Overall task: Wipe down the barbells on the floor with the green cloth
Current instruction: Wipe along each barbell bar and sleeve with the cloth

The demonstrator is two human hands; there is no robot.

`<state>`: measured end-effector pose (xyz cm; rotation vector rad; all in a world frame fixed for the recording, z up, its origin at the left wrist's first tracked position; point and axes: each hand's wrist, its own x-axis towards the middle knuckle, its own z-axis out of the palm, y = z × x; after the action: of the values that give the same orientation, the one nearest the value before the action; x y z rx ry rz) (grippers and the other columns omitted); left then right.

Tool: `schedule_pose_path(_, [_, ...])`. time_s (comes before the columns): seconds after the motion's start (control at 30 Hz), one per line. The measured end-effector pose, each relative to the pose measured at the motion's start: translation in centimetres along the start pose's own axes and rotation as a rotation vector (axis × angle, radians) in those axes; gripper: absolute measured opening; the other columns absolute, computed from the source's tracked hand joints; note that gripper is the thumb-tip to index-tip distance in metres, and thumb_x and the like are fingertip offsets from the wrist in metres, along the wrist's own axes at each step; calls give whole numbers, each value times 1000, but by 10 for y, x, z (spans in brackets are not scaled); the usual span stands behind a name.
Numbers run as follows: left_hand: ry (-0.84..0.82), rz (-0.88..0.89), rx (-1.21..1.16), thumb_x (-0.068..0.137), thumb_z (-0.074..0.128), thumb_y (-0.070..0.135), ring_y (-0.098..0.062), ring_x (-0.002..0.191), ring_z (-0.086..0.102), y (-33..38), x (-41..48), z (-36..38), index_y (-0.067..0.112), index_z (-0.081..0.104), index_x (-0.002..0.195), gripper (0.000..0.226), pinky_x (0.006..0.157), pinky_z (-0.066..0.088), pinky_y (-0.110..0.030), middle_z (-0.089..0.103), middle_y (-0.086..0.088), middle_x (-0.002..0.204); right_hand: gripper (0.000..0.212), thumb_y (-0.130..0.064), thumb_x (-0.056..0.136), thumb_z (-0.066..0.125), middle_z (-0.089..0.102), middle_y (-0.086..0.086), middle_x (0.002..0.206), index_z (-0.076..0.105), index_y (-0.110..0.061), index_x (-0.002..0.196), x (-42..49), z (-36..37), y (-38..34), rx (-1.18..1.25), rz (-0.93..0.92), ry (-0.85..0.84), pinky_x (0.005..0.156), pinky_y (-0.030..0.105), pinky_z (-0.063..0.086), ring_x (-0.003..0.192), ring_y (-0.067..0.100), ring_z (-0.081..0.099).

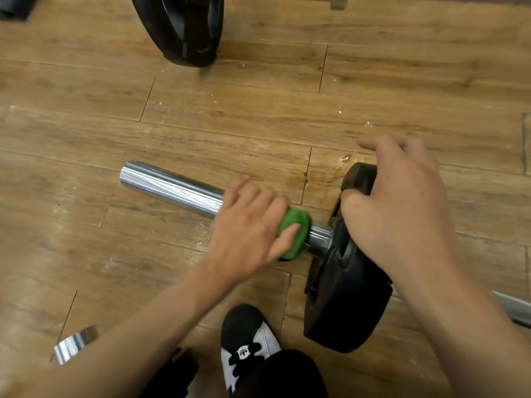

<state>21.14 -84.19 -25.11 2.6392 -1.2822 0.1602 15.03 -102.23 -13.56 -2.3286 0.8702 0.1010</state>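
A barbell lies on the wooden floor; its chrome sleeve points up-left and black weight plates sit on it at the right. My left hand wraps the green cloth around the sleeve, close to the plates. My right hand rests over the top rim of the black plates, thumb on the near face and fingers spread over the edge. The bar's shaft shows at the right edge, behind my right forearm.
Another black plate stands upright at the top, with a bar along the top edge. A second chrome sleeve end lies at the lower left. My black-and-white shoe is planted just below the cloth.
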Motion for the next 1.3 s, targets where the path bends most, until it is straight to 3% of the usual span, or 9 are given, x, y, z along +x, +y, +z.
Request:
schedule_pose_path(0.2, [160,-263,57,108,27,51,-39,123,55,-33,-15,2,3,68,114,63,122,27,-58,68,-17,116,37,-26,96,64,51,-1,119,61,-20,132,-4,-1,0,-17,-64,141,110,45,35,122,30,50])
schedule_pose_path(0.37, [147,129,-23,111,19,50,-37,135,54,35,11,28,1,66,126,70,124,28,-54,68,-19,127,40,-32,95,58,49,3,135,58,-26,135,-9,2,-6,-250,-132,31,126,40,5,138,26,37])
schedule_pose_path(0.6, [197,149,170,104,10,69,-40,129,61,-39,27,32,9,66,116,82,122,29,-57,69,-20,120,37,-29,94,68,55,12,136,65,-17,128,14,-7,11,-88,-144,222,117,57,34,132,37,49])
schedule_pose_path(0.8, [186,-69,102,95,49,53,-41,133,54,-25,65,38,5,66,117,56,124,21,-55,67,-21,123,66,-20,89,72,34,16,163,49,-11,150,11,15,8,-111,-172,295,125,53,21,154,35,24])
schedule_pose_path(0.93, [130,200,45,94,49,49,-44,138,50,17,85,55,2,48,135,63,127,21,-53,61,-27,134,70,-13,84,68,43,16,156,47,-6,150,42,2,5,-19,-164,326,122,46,30,146,35,37])
schedule_pose_path(1.03, [128,306,135,97,37,53,-44,134,55,-10,105,49,0,55,134,66,125,22,-54,63,-27,131,49,-15,84,61,58,14,131,59,-6,132,76,-9,4,-77,-92,256,101,39,38,125,35,51])
schedule_pose_path(1.13, [101,114,166,97,39,54,-40,137,52,-45,114,42,4,62,128,63,126,22,-55,64,-21,127,32,-16,87,57,60,13,118,64,-4,115,98,-22,1,-61,-50,215,82,33,33,112,35,53])
schedule_pose_path(1.23, [139,-157,47,94,48,42,-38,137,50,-25,119,40,5,64,125,50,128,18,-53,63,-18,127,39,-13,88,58,63,13,123,65,-4,125,110,-29,-3,0,-2,201,80,33,36,100,27,50])
schedule_pose_path(1.3, [102,-121,-50,92,48,38,-35,136,50,9,129,43,7,65,125,48,129,17,-52,63,-16,127,46,-14,88,59,64,10,131,65,-11,134,113,-28,-4,27,1,219,91,33,42,113,28,54])
